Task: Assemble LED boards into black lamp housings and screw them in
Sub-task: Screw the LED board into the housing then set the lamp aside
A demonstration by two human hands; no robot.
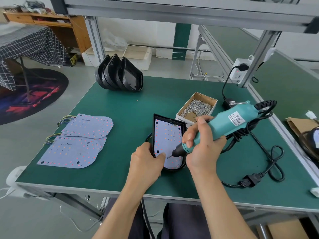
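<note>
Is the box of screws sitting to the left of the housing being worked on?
No. The box of screws sits behind and to the right of the housing, near the teal screwdriver.

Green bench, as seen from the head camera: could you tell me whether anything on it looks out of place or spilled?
Little stands out: one tiny speck lies loose on the green mat, between the stacked black housings and the screw box.

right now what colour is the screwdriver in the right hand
Teal body with a black tip; the screwdriver shows clearly in the head view.
</note>
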